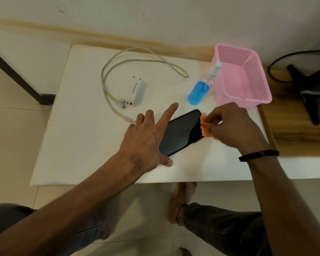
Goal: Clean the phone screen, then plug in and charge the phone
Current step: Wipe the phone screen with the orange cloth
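A black phone lies screen up and slanted on the white table. My left hand rests on the phone's near left end, thumb at its lower corner, fingers spread apart. My right hand pinches a small orange cloth against the phone's far right end. A white charger brick lies behind the phone, and a pale cable loops around it, its plug ends lying near my left fingers.
A spray bottle with blue liquid leans beside a pink plastic basket at the back right. A wooden surface and a black chair base are to the right. The wall runs behind the table.
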`<state>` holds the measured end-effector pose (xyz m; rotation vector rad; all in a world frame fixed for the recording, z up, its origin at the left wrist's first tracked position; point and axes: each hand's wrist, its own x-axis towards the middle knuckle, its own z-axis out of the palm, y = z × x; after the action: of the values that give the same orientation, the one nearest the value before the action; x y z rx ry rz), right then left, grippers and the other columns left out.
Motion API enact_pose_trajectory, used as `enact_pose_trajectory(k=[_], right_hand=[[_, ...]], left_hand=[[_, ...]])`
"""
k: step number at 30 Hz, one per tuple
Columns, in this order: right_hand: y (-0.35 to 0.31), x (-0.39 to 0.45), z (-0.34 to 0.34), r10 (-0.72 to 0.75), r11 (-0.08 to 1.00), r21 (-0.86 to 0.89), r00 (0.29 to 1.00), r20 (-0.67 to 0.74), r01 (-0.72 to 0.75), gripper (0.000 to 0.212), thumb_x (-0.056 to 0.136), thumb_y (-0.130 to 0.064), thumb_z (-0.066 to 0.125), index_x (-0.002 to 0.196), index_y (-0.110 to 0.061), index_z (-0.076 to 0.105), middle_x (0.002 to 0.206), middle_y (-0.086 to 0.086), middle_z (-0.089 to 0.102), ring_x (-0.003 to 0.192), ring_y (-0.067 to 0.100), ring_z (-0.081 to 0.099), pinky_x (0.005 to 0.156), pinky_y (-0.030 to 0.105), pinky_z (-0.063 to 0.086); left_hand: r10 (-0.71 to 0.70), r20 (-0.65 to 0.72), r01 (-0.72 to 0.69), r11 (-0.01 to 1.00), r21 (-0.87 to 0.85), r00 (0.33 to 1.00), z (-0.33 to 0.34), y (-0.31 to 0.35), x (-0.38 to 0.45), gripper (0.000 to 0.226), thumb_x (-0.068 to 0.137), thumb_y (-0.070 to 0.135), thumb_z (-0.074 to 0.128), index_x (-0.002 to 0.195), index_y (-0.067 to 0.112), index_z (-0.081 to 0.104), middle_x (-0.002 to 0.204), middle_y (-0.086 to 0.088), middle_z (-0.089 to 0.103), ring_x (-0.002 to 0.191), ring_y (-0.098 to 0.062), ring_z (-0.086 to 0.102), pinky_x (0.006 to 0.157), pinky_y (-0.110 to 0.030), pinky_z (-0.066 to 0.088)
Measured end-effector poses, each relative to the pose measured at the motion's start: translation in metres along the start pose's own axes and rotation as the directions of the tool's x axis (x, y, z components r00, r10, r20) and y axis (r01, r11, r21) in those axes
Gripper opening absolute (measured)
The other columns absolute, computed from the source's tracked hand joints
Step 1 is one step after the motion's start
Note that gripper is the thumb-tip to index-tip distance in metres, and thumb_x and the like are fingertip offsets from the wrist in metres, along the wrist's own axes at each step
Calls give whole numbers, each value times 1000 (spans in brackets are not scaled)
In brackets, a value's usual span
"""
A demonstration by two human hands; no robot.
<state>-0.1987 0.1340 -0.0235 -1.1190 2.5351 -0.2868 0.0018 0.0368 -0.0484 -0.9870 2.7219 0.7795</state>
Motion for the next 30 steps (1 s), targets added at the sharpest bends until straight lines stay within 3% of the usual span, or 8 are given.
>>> enact_pose_trajectory(k=[2,4,8,12,17,20,23,30], right_hand=[[-5,-2,8,-23,999,-34,1000,20,24,19,89,-36,72,93,-17,73,86,4,71,79,22,69,76,44,61],[-15,-7,7,-63,998,-2,989,132,64,17,89,-35,74,96,-21,74,87,0,72,79,17,69,73,38,62],[-25,-15,-15,-250,931,354,861,442,88,21,83,-19,82,102,-23,78,90,-3,79,86,14,75,76,27,63],[-4,-13,-42,-314,776,630,884,345,30,24,84,-13,76,108,-12,76,101,5,78,93,18,75,73,22,60],[35,2,-51,-149,614,774,941,305,-153,34,80,-18,72,112,-8,74,103,9,77,87,21,75,72,24,61],[56,10,-46,-5,591,777,963,270,-215,34,77,-20,75,109,-8,75,109,14,75,92,26,74,72,29,62],[71,16,-38,104,576,776,965,242,-257,16,89,-12,71,104,-8,73,111,12,72,99,30,71,67,30,63],[67,15,-30,159,548,772,946,281,-321,19,89,-21,76,104,-11,72,109,12,70,97,27,68,66,32,62]], left_hand=[[7,-18,-7,1000,19,1000,0,0,-1,143,61,61,88,154,46,-19,111,1,32,98,-15,32,93,-35,46],[12,-27,-11,999,33,1000,0,0,-1,143,60,62,88,155,47,-19,107,2,29,97,-15,32,90,-34,45],[25,-40,-23,998,53,999,-2,-6,1,144,58,61,88,156,46,-16,109,1,36,96,-16,34,86,-34,44],[5,-22,-4,999,52,1000,-8,-10,2,143,60,56,90,156,46,-15,109,2,35,98,-15,32,90,-36,45],[3,-2,-3,997,82,1000,-13,-12,3,142,61,54,91,155,47,-15,120,0,40,105,-17,37,86,-32,44],[-1,16,-1,992,123,1000,-17,-9,3,138,65,51,90,155,46,-15,127,-2,42,117,-21,41,94,-36,46],[-4,25,1,989,147,1000,-19,-6,1,131,69,54,86,156,44,-11,130,-2,44,121,-23,41,98,-38,46],[-12,-53,16,995,95,999,-29,9,4,117,72,59,81,158,42,4,131,-4,48,122,-25,43,96,-41,49]])
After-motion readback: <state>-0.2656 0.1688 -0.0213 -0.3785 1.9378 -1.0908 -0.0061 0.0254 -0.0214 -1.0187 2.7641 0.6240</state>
